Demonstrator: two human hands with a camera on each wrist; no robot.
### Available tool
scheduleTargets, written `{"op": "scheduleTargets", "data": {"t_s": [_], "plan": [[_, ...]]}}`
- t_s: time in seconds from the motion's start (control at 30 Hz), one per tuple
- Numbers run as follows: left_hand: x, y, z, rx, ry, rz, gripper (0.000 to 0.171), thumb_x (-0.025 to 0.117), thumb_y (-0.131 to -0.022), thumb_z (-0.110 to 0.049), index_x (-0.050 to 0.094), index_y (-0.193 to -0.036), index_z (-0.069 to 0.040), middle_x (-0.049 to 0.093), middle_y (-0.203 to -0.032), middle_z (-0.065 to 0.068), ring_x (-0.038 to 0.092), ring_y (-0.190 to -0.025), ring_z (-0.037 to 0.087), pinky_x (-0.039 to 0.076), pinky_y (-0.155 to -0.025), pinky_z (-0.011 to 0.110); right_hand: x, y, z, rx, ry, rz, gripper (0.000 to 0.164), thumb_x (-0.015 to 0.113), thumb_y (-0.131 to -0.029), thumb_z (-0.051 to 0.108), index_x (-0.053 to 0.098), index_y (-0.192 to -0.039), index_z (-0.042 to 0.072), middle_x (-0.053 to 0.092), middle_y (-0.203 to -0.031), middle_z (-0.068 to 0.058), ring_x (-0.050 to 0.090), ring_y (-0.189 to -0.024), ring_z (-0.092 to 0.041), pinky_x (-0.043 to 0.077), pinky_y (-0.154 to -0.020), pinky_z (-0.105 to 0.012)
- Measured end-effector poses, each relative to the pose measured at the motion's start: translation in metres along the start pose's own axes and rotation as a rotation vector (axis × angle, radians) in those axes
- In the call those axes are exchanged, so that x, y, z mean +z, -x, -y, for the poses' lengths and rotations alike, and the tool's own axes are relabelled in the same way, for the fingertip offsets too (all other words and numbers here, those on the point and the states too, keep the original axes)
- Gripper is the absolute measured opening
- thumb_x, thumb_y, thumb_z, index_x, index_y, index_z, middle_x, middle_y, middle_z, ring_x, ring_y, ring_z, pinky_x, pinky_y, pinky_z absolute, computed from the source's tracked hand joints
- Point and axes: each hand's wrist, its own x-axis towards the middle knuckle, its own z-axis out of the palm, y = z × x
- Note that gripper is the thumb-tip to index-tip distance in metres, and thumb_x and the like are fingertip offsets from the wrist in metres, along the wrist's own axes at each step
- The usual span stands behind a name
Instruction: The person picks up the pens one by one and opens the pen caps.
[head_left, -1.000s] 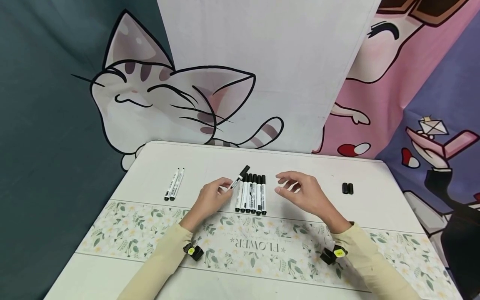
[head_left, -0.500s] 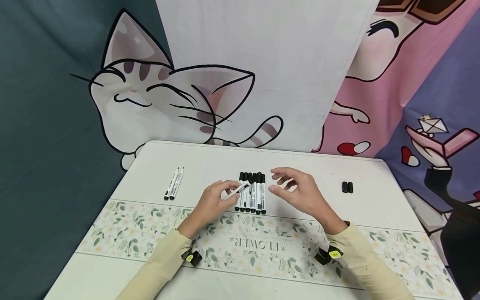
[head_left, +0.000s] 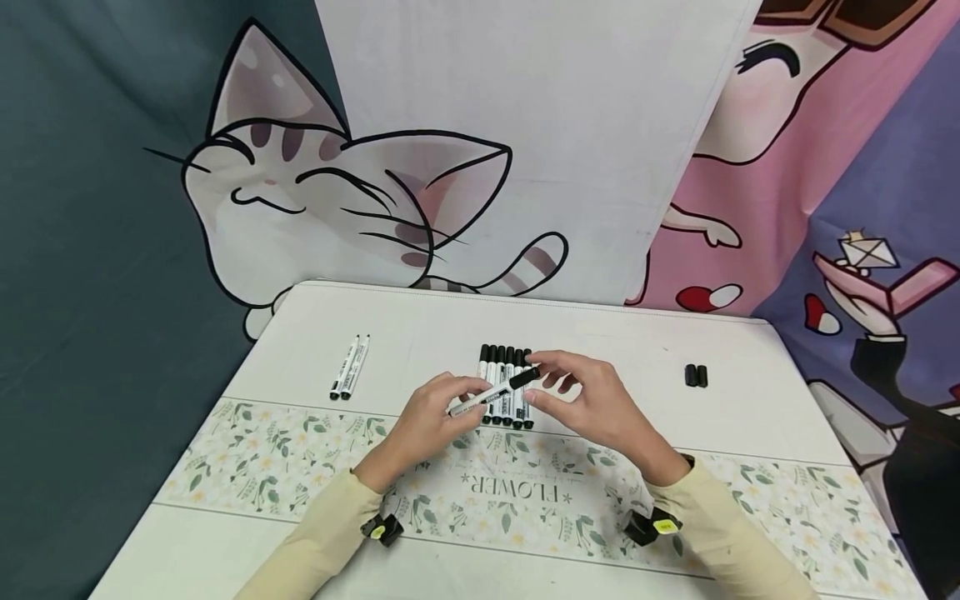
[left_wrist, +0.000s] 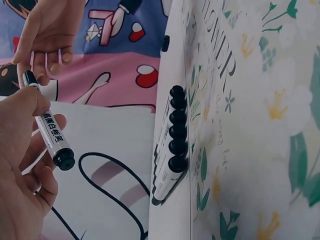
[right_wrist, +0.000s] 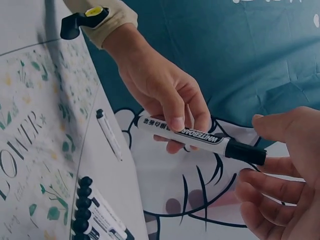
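Observation:
My left hand [head_left: 427, 421] pinches a capped whiteboard marker [right_wrist: 192, 137] by its white barrel, holding it tilted with the black cap [right_wrist: 245, 151] toward the right. Around that cap, my right hand [head_left: 592, 400] has its thumb and fingers spread; the thumb is apart from the cap, and a fingertip lies close to its end. Whether that fingertip touches cannot be told. Beneath the held marker, a row of several capped whiteboard markers [head_left: 507, 408] lies side by side on the table. The left wrist view shows their black ends [left_wrist: 177, 131].
Two uncapped markers [head_left: 350, 368] lie together on the left of the white table [head_left: 600, 329]. Two loose black caps [head_left: 696, 376] sit at the right. A flowered printed band [head_left: 300, 450] crosses the table, and a cat-print cloth [head_left: 450, 192] hangs behind it.
My left hand has swung the marker from pointing up and away to pointing right, over the row. The right hand has moved left, to the cap. Loose caps and uncapped markers have stayed put.

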Motion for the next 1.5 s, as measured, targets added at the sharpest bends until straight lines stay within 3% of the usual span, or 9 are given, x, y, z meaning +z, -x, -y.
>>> {"op": "scheduleTargets", "data": {"t_s": [0.2,0.4,0.7,0.93,1.07,1.2,1.5], "plan": [[0.002,0.002,-0.001,0.011,0.008,0.034,0.027,0.071,-0.094,-0.019,0.073,-0.121,-0.015,0.07,-0.103,-0.006,0.057,-0.088,0.006,0.05,-0.07,0.027,0.002,0.003,0.003,-0.068,0.03,0.012,0.028,0.078,-0.093,0.024,0.075,-0.119,0.017,0.074,-0.107,0.009,0.065,-0.086,-0.005,0.056,-0.071,-0.031],[0.004,0.003,-0.001,0.071,0.033,0.074,0.027,0.071,-0.095,-0.019,0.068,-0.122,-0.012,0.068,-0.107,-0.004,0.058,-0.093,0.008,0.052,-0.079,0.027,0.003,0.004,0.008,-0.141,0.061,-0.036,0.021,0.078,-0.093,0.017,0.077,-0.113,0.017,0.076,-0.103,0.008,0.064,-0.081,-0.003,0.056,-0.068,-0.029],[0.009,-0.001,-0.007,0.183,-0.061,-0.013,0.026,0.079,-0.091,-0.024,0.07,-0.113,-0.012,0.072,-0.105,-0.002,0.064,-0.088,0.012,0.053,-0.077,0.025,0.007,0.008,0.018,-0.152,0.086,-0.105,0.02,0.081,-0.09,0.019,0.078,-0.109,0.012,0.075,-0.092,0.006,0.065,-0.076,-0.003,0.057,-0.064,-0.03],[0.007,-0.001,-0.012,0.195,-0.072,-0.045,0.026,0.08,-0.09,-0.021,0.074,-0.112,-0.008,0.069,-0.105,-0.001,0.065,-0.099,0.014,0.055,-0.087,0.026,0.009,0.01,0.02,-0.173,0.116,-0.133,0.017,0.082,-0.088,0.02,0.078,-0.102,0.012,0.072,-0.084,0.007,0.064,-0.074,-0.004,0.056,-0.062,-0.028],[0.004,0.001,-0.015,0.171,-0.041,-0.055,0.029,0.081,-0.089,-0.021,0.073,-0.115,-0.009,0.069,-0.106,-0.002,0.064,-0.096,0.012,0.055,-0.084,0.026,0.008,0.01,0.019,-0.178,0.096,-0.113,0.015,0.082,-0.088,0.02,0.078,-0.101,0.014,0.073,-0.085,0.008,0.065,-0.074,-0.007,0.056,-0.064,-0.031],[0.004,0.003,-0.015,0.156,-0.018,-0.037,0.029,0.079,-0.091,-0.023,0.071,-0.116,-0.011,0.071,-0.108,-0.002,0.065,-0.099,0.012,0.054,-0.088,0.027,0.007,0.011,0.017,-0.177,0.084,-0.09,0.013,0.082,-0.088,0.02,0.078,-0.1,0.016,0.073,-0.087,0.009,0.064,-0.075,-0.006,0.056,-0.065,-0.032],[0.005,0.01,-0.011,0.158,0.003,0.009,0.027,0.075,-0.094,-0.023,0.074,-0.117,-0.011,0.073,-0.115,-0.002,0.068,-0.109,0.014,0.054,-0.097,0.031,0.01,0.016,0.009,-0.209,0.053,-0.083,0.01,0.083,-0.087,0.016,0.078,-0.096,0.016,0.071,-0.084,0.01,0.062,-0.074,-0.001,0.051,-0.06,-0.021]]}}
